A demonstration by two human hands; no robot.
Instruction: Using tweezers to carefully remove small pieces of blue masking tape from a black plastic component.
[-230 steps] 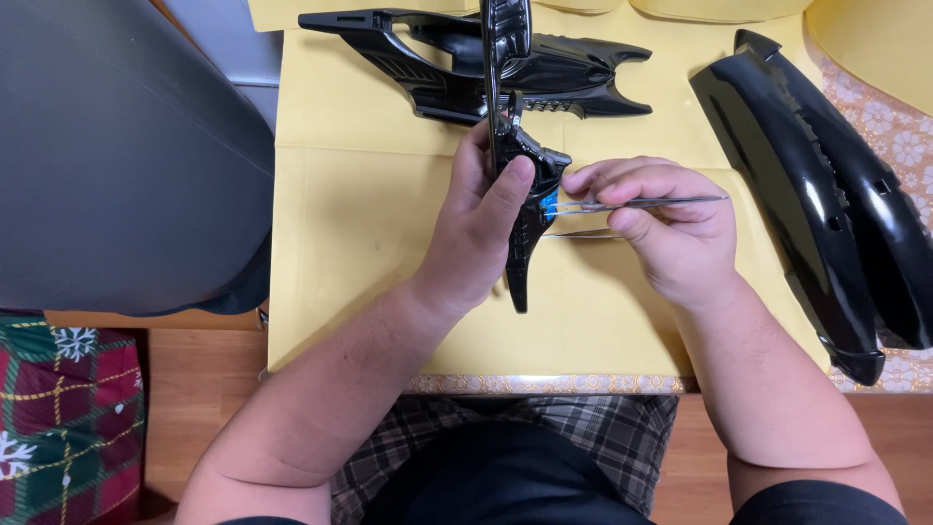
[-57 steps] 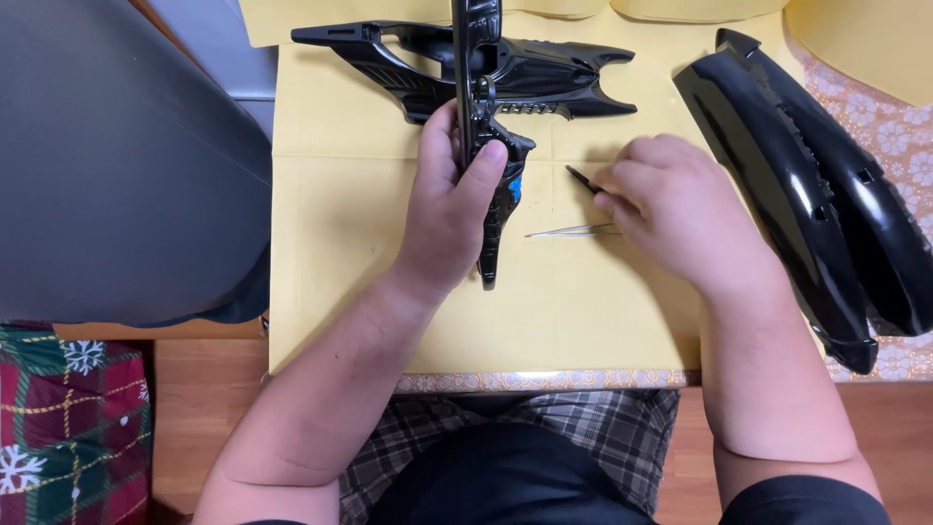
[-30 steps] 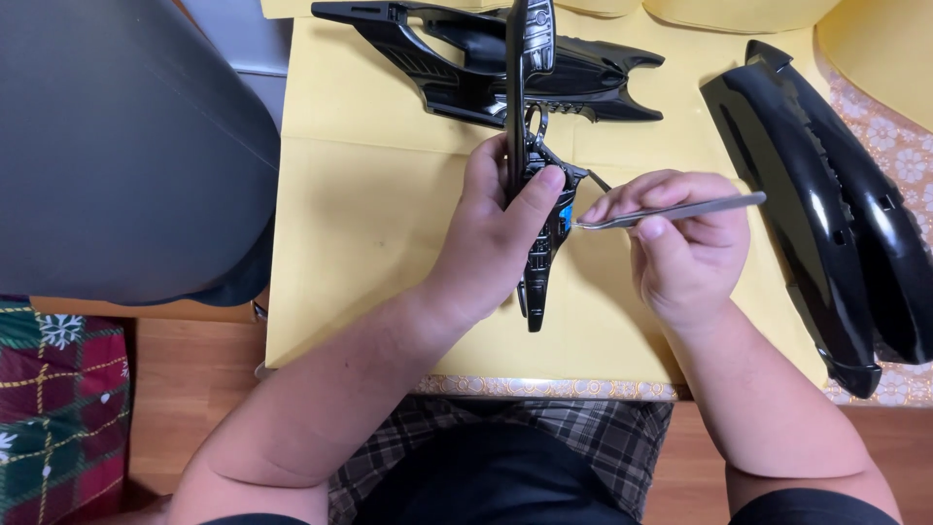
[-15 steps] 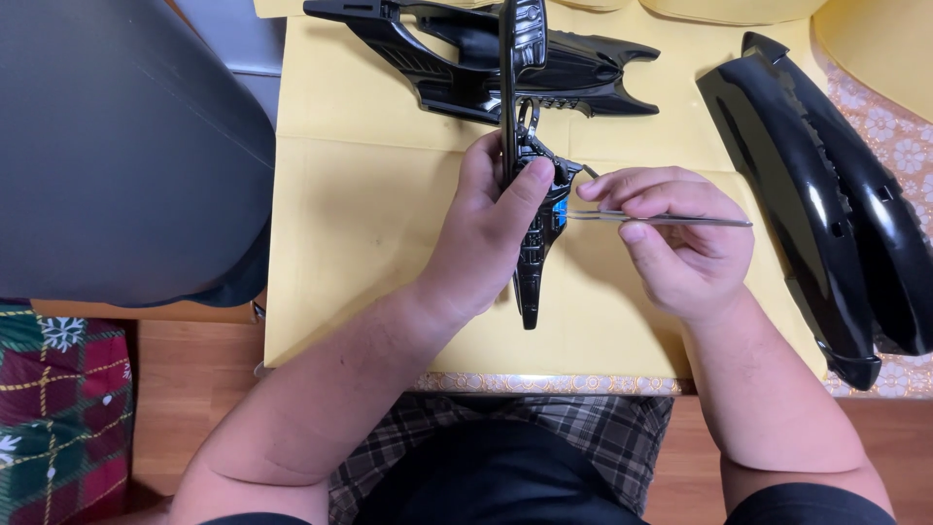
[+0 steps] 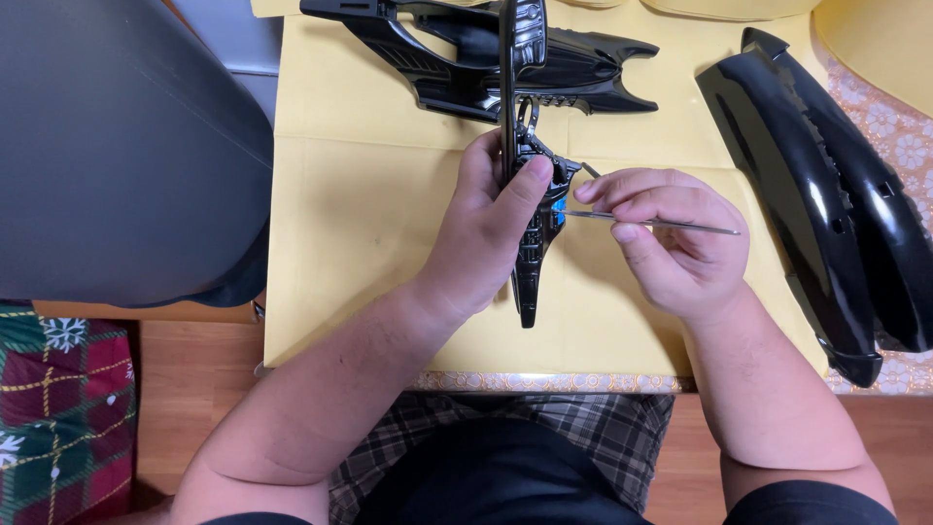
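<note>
My left hand [image 5: 483, 236] grips a long, narrow glossy black model part [image 5: 532, 255], held upright on its edge above the yellow paper [image 5: 369, 224], thumb pressed on its side. A small blue piece [image 5: 558, 211] shows on the part's right face. My right hand [image 5: 671, 239] pinches thin metal tweezers [image 5: 671, 224] held level, their tips touching the part at the blue piece.
A large black winged model body [image 5: 466, 58] lies at the top of the paper. Two long curved black shells [image 5: 826, 194] lie at the right on a flowered cloth [image 5: 899, 126]. A dark grey chair back [image 5: 107, 146] fills the left. A plaid cushion [image 5: 58, 408] lies below it.
My right hand took up the tweezers from the paper and brought their tips to the blue piece. My left hand kept hold of the part, shifting it slightly.
</note>
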